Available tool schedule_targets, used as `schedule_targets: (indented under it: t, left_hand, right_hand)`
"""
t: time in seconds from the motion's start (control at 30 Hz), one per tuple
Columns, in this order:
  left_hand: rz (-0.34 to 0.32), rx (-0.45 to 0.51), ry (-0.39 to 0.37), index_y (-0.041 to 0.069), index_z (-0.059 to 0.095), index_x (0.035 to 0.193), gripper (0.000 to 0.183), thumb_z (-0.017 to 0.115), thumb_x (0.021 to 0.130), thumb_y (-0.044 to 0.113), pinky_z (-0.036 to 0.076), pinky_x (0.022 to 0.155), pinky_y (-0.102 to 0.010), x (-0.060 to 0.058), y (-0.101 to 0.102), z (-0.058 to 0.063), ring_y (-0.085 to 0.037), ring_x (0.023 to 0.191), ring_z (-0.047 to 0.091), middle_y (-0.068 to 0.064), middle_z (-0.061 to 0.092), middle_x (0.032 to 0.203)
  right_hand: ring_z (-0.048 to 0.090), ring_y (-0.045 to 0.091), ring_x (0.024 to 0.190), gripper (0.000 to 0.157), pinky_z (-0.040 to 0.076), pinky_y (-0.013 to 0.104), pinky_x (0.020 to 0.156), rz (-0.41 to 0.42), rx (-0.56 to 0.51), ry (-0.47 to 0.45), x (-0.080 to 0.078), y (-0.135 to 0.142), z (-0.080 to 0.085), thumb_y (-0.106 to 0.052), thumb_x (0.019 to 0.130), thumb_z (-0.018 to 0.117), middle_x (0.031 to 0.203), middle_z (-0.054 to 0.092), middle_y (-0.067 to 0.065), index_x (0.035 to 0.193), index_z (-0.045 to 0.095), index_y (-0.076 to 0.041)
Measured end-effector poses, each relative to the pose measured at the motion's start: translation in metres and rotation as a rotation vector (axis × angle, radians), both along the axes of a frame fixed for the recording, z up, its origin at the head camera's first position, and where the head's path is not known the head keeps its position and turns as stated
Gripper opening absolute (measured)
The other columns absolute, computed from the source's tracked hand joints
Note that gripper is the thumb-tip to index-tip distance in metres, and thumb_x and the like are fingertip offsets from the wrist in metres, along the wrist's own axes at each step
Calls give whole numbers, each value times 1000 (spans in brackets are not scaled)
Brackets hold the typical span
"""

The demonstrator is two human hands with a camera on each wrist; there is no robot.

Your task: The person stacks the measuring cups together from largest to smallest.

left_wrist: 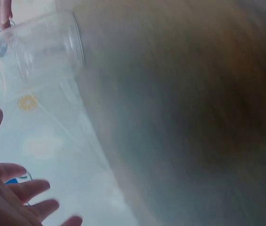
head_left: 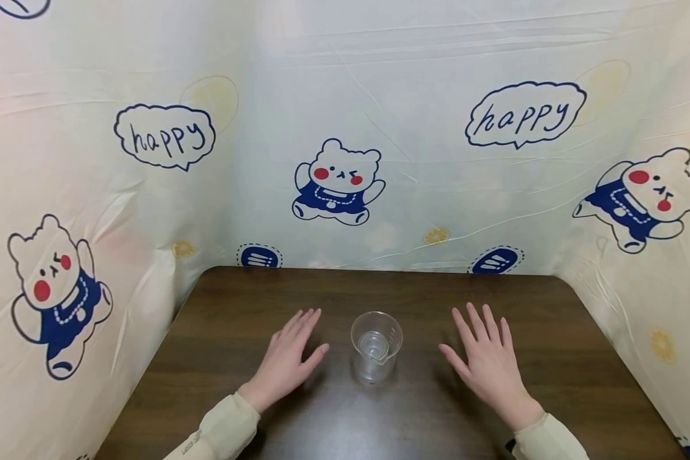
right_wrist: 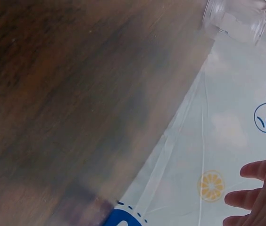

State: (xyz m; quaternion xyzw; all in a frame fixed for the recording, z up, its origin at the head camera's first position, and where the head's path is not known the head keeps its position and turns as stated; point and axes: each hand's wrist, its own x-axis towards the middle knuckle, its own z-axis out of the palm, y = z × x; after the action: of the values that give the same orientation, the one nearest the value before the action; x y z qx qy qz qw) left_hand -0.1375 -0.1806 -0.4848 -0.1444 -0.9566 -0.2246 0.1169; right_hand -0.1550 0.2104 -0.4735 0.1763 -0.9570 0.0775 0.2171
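Observation:
A clear glass beaker (head_left: 376, 348) with a pouring lip stands upright on the dark wooden table, and clear liquid seems to fill its lower part. To its left, my left hand (head_left: 287, 358) has its fingers extended and the thumb pointing at the glass, not touching it. My right hand (head_left: 489, 364) is on the other side with fingers spread, also apart from the beaker. In the left wrist view the beaker (left_wrist: 43, 52) appears sideways above the left fingers. The right wrist view catches the beaker (right_wrist: 236, 21) at its top edge. Neither hand holds anything.
The brown tabletop (head_left: 345, 421) has rounded far corners. Pale cloth (head_left: 425, 211) printed with bears, lemon slices and "happy" bubbles hangs behind the table and along both sides, close to its edges.

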Motion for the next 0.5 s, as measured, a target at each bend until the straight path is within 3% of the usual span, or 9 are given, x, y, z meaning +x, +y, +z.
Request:
schedule_targets:
  t: [0.13,0.5]
  left_hand:
    - [64,-114,65,28,22,149,69,48,91,55,21,101,-62,0,-11,1,-27,143,11,-3,22,154]
    - [194,-211,22,32,17,150,75,39,87,68,-5,106,-63,8,-24,-3,-26,143,-5,-4,11,156]
  right_hand:
    - [22,40,136,72,9,58,108,4,-3,9,1,0,1,-61,85,52,145,36,17,141,43,-16]
    - [23,40,136,72,12,60,106,-10,3,26,3,0,-4,-61,85,52,144,37,17,141,43,-17]
